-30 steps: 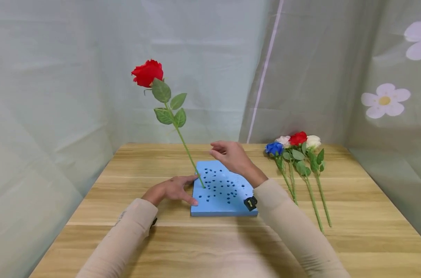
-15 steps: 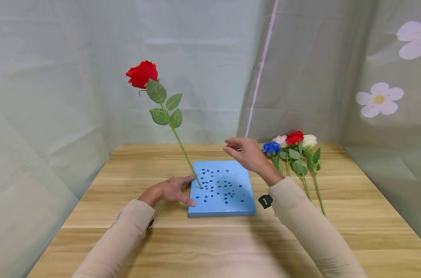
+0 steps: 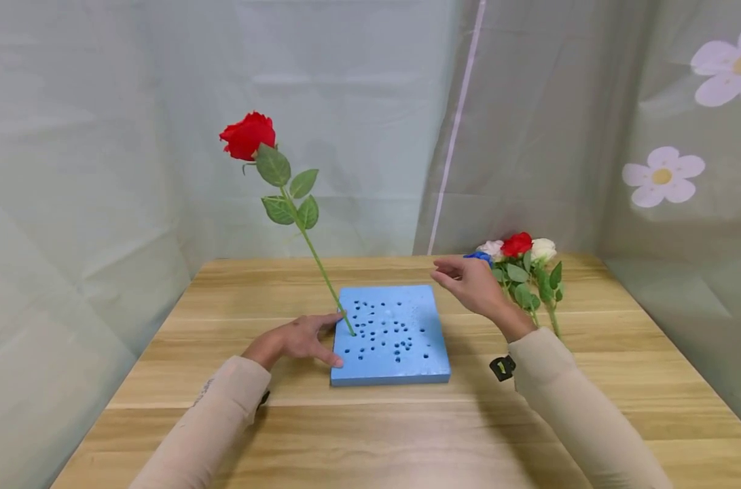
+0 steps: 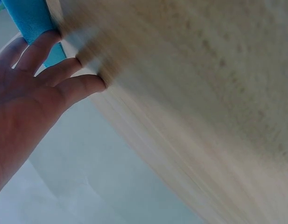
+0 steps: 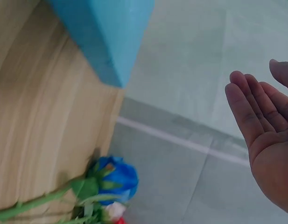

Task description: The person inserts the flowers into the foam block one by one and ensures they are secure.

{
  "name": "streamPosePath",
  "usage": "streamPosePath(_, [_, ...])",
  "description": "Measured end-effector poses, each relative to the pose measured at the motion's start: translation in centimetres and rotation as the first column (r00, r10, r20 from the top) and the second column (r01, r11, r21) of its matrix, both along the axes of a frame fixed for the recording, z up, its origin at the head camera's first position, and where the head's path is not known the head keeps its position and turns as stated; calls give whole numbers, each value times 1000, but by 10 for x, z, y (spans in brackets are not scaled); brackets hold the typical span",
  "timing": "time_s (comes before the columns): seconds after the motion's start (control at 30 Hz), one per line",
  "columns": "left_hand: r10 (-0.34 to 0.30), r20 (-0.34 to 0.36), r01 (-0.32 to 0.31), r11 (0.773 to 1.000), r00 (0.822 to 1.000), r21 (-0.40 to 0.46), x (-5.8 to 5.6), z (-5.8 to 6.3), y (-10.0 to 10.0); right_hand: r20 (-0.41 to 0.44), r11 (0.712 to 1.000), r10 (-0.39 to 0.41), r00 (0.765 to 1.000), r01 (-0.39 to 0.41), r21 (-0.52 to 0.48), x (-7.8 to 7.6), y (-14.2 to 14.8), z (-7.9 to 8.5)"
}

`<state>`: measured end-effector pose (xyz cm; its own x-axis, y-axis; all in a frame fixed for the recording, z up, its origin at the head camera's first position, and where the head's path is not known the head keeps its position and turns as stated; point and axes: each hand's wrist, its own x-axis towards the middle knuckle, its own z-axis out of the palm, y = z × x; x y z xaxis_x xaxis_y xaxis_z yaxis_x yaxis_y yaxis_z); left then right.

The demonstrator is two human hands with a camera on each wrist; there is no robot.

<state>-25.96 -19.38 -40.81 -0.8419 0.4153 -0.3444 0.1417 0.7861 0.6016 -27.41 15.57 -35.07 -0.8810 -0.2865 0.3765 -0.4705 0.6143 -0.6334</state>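
Observation:
A red rose (image 3: 248, 137) with green leaves stands in a hole near the left side of a blue foam block (image 3: 385, 370), its stem leaning left. My left hand (image 3: 299, 337) rests at the block's left edge, thumb and fingers spread; the left wrist view shows its fingers against the block's blue side (image 4: 34, 18). My right hand (image 3: 471, 285) is in the air right of the block, holding nothing, fingers loosely bent. It partly covers a blue rose (image 3: 479, 257), which shows whole-headed in the right wrist view as a blue bloom (image 5: 118, 179).
Right of my right hand lie a pink rose (image 3: 492, 249), a second red rose (image 3: 517, 244) and a white rose (image 3: 543, 250), stems toward me. The wooden table (image 3: 370, 435) is bounded by grey-green curtains (image 3: 346, 136) at the back and sides.
My right hand has moved right, from over the foam block toward the lying roses. The left hand stays at the block's left edge, and the standing rose keeps its lean.

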Motion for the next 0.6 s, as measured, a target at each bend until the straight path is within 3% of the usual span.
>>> streamPosePath(0.6, [-16, -14, 16, 1000, 1000, -1, 0, -1, -3, 58, 996, -58, 997, 54, 75, 0, 61, -27])
